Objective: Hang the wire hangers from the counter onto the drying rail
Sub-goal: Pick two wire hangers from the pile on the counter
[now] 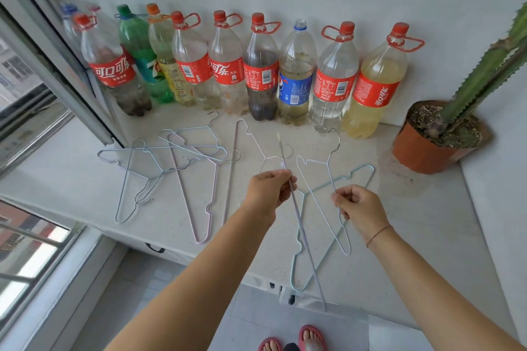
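Head view looks down on a pale stone counter (427,222) that runs along a white tiled wall, with an open window frame (57,74) at its left end. A row of large plastic soda bottles (261,71), most red-labelled and red-capped, stands against the wall, some holding cloudy or dark liquid. At the right end a tall green cactus (484,71) leans out of an orange pot (422,151) on the counter. Loose wire hangers (171,151) lie in a crossed heap on the left part of the counter, and a pink hanger (196,208) lies just beside them, its end near the front edge. Right of centre a teal hanger (293,265) lies flat with its lower end past the counter's front edge. The left hand (269,189) pinches a lilac hanger (305,239), which is seen edge-on as a thin line slanting from near the bottles down past the counter edge. The right hand (359,208) pinches one wire of a white hanger (322,205) between thumb and fingertips; that hanger overlaps the teal one, and I cannot tell whether it is lifted off the counter. A thin red cord (379,234) circles the right wrist. Pink sandals (310,336) show on the tiled floor below.
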`<state>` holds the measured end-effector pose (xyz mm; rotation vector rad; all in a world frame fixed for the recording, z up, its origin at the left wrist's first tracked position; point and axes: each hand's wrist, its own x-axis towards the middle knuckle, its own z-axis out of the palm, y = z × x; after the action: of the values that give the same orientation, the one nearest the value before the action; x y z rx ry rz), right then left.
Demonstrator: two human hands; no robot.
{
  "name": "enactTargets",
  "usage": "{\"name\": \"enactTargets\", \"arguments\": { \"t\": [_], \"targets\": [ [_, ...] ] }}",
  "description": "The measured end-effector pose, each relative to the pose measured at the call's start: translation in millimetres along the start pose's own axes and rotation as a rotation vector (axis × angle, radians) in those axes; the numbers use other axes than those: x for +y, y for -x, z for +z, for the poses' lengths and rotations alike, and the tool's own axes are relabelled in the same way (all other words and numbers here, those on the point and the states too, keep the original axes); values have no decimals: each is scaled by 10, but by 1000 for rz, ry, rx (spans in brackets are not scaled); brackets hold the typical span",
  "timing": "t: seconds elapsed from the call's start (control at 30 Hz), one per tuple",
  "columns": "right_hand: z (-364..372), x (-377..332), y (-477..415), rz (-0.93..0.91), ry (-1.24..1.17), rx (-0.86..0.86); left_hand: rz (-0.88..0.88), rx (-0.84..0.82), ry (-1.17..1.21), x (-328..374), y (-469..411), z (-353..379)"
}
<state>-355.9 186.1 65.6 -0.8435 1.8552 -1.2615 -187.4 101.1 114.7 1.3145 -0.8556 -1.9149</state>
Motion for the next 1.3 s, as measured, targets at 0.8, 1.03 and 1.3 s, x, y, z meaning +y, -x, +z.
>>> {"name": "enactTargets", "arguments": {
  "t": [0.8, 1.03, 1.3],
  "targets": [
    [190, -184, 329, -60, -113, 35, -72, 9, 19, -173, 491, -281],
    [204, -524, 533, -160, -115, -177, 94, 188, 109, -29, 1004, -416],
    [554, -979, 1008, -296, -98, -510, 286, 446, 198, 50, 1945, -875]
  ]
}}
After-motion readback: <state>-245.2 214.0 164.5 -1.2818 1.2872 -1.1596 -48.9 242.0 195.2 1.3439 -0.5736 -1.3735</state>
